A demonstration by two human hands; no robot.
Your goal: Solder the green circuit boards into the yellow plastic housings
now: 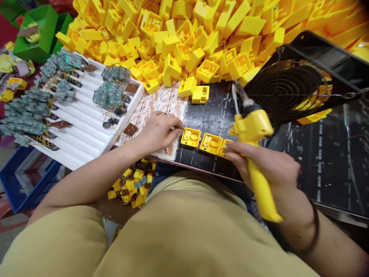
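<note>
Three open yellow plastic housings lie in a row on a black bench mat [207, 165]: one [190, 137], a second [211, 143], and a third [225, 148] partly hidden by my right fingers. My left hand [158, 132] rests on a printed paper sheet [158, 102], its bunched fingertips beside the first housing. Whether those fingers pinch something small, I cannot tell. My right hand [263, 169] grips a yellow-handled soldering iron [255, 127], its metal tip raised and pointing away from me. The iron is above and just beyond the third housing.
A black fan grille [284, 88] stands at the upper right. A heap of yellow housings [184, 42] fills the back. On the left, a white ribbed tray [82, 119] holds wired circuit boards. Yellow parts [131, 186] lie near my lap. A blue crate [25, 179] sits lower left.
</note>
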